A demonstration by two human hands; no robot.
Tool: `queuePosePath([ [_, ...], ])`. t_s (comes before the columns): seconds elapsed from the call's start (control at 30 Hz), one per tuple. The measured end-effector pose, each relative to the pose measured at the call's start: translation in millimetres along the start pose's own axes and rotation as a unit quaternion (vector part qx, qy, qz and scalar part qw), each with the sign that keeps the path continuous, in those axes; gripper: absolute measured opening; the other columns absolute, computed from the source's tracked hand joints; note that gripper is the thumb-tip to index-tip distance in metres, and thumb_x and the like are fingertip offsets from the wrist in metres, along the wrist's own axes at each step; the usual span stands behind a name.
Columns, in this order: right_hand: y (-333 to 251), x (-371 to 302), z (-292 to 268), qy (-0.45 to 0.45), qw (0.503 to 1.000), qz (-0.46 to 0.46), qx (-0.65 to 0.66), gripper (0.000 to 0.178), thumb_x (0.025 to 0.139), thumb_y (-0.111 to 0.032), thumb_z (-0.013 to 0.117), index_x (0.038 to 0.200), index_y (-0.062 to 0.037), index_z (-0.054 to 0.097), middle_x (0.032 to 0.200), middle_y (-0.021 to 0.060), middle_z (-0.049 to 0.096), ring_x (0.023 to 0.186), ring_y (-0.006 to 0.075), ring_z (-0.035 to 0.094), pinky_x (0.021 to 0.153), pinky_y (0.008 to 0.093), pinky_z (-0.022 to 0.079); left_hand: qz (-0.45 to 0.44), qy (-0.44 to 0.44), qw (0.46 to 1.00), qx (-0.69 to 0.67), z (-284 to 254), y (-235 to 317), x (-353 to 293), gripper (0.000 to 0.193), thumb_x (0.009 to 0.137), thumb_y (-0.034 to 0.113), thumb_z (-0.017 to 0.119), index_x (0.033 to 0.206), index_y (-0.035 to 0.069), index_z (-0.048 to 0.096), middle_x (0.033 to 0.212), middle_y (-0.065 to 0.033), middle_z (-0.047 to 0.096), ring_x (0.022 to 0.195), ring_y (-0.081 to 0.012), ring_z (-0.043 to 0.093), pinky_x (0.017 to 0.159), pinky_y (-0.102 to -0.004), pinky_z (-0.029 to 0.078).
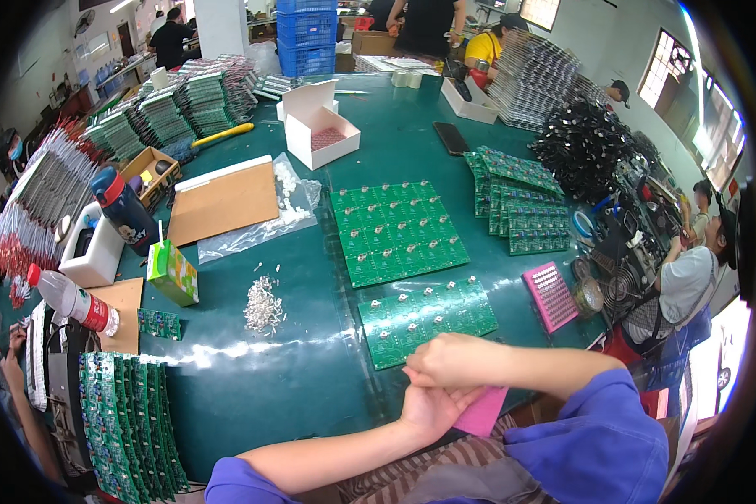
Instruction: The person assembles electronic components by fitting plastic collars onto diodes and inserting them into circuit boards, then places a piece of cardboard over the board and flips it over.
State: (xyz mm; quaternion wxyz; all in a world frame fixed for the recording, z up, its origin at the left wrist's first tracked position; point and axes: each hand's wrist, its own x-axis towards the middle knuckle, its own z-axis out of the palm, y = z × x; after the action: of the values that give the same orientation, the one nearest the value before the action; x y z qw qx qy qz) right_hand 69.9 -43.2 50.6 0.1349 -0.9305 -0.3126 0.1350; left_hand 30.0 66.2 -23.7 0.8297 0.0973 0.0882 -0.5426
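Just in front of my body, my two hands meet at the near edge of a green circuit board panel (470, 312) that carries several small round metal parts. My right hand (455, 361) is closed, its fingers curled down over the left thumb; whatever it pinches is hidden. Beneath it lies my left hand (428, 413), palm up with the fingers stretched to the right, partly covered. A flat pink piece (484, 413) shows below the left fingers; I cannot tell whether they grip it. Behind is a larger green circuit board panel (399, 231) with similar parts.
Loose small white parts (264, 306) lie left of the panels. A pink tray (550, 296) and stacked circuit boards (525, 202) are at right. A juice carton (172, 273), plastic bottle (74, 300) and standing boards (130, 424) are at left; a white box (338, 149) stands farther back.
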Motion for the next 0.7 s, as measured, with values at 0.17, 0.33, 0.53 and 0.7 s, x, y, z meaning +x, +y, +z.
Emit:
queuePosePath([
  [0.17, -8, -21, 14, 0.116, 0.993, -0.012, -0.035, 0.026, 0.084, -0.027, 0.056, 0.074, -0.0031, 0.055, 0.067, 0.0101, 0.058, 0.062, 0.0271, 0.063, 0.053, 0.0376, 0.051, 0.026, -0.013, 0.996, -0.079, -5, 3, -1, 0.045, 0.093, 0.040, 0.032, 0.120, 0.004, 0.041, 0.121, -0.0108, 0.049, 0.114, -0.0236, 0.049, 0.101, -0.0421, 0.037],
  [0.33, -18, -37, 20, 0.147, 0.988, 0.004, -0.042, 0.021, 0.082, -0.023, 0.058, 0.075, -0.0042, 0.054, 0.071, 0.0077, 0.056, 0.069, 0.0231, 0.061, 0.058, 0.0346, 0.051, 0.002, -0.067, 0.992, -0.107, -21, 4, 1, 0.034, 0.094, 0.027, 0.033, 0.114, 0.002, 0.044, 0.114, -0.0112, 0.052, 0.109, -0.0215, 0.052, 0.097, -0.0396, 0.041],
  [0.53, -23, -52, 24, 0.216, 0.976, 0.008, 0.010, 0.012, 0.079, -0.015, 0.061, 0.079, -0.0039, 0.058, 0.075, 0.0084, 0.057, 0.072, 0.0240, 0.059, 0.064, 0.0337, 0.050, -0.058, -0.050, 0.990, -0.118, -23, 6, -2, 0.031, 0.093, 0.021, 0.033, 0.111, 0.000, 0.047, 0.110, -0.0123, 0.055, 0.104, -0.0214, 0.055, 0.093, -0.0369, 0.044],
  [0.7, -23, -73, 20, 0.259, 0.943, 0.074, 0.196, 0.012, 0.078, -0.010, 0.063, 0.088, -0.0031, 0.060, 0.080, 0.0139, 0.059, 0.075, 0.0311, 0.060, 0.066, 0.0371, 0.050, -0.020, 0.013, 1.000, -0.010, -19, 3, 5, 0.032, 0.093, 0.018, 0.033, 0.111, -0.004, 0.047, 0.110, -0.0132, 0.054, 0.106, -0.0214, 0.053, 0.095, -0.0353, 0.042],
])
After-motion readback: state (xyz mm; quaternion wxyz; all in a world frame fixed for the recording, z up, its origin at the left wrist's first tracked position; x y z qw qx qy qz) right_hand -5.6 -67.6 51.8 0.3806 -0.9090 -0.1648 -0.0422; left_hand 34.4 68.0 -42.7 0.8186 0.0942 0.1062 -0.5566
